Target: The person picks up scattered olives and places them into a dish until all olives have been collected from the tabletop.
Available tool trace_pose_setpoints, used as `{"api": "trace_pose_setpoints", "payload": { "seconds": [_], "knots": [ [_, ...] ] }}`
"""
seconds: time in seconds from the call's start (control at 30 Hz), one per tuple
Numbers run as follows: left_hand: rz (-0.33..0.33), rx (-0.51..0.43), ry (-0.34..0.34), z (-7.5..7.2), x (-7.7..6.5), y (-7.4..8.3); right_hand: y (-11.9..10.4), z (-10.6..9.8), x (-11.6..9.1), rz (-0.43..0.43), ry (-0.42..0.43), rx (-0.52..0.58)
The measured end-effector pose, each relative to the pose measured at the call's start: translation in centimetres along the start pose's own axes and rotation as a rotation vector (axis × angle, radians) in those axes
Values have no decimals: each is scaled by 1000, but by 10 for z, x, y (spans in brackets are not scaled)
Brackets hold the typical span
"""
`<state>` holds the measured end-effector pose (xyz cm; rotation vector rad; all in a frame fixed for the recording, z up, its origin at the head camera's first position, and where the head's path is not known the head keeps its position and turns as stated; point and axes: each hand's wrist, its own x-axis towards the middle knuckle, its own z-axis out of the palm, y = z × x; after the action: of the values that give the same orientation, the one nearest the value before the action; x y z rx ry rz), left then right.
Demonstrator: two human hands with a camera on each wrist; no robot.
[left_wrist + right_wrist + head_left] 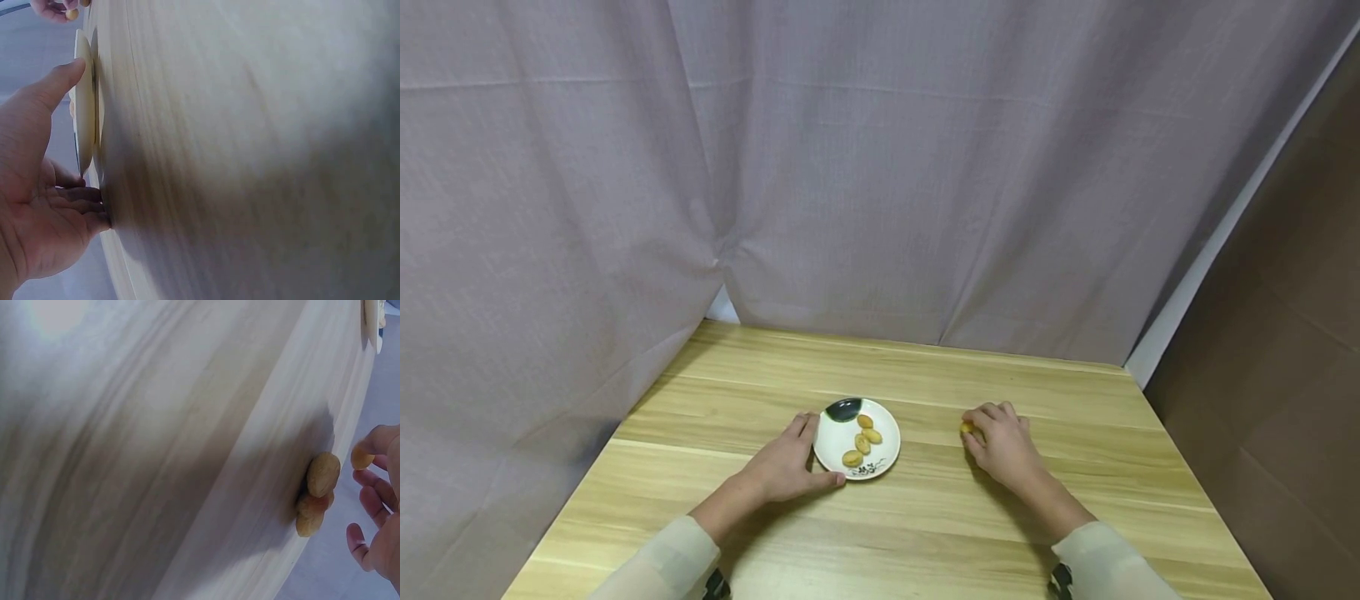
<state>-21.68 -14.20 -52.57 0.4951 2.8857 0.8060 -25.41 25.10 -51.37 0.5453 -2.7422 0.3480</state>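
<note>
A white plate (883,437) with a dark green patch lies left of the middle of the table, holding several small yellow-orange fruits, among them one fruit (852,458) near its front rim. My left hand (786,467) grips the plate's left side, thumb on the near rim and fingers along the far left edge. To the right, my right hand (1003,442) pinches a small oval fruit (361,457) between thumb and fingertips, lifted off the table. Below that hand, the right wrist view shows a few more wrinkled fruits (324,475) clustered on the wood; the hand hides them in the head view.
The wooden table (910,542) has light streaked grain. A grey-mauve curtain (880,183) hangs along its back and left, and a brown panel (1285,400) stands on the right.
</note>
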Motion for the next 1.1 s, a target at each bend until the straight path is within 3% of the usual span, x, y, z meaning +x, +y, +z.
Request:
{"api": "trace_pose_setpoints", "payload": {
  "seconds": [1.1],
  "knots": [
    [7, 4, -4, 0, 0, 0, -41, 7, 16, -109, 5, 105]
  ]
}}
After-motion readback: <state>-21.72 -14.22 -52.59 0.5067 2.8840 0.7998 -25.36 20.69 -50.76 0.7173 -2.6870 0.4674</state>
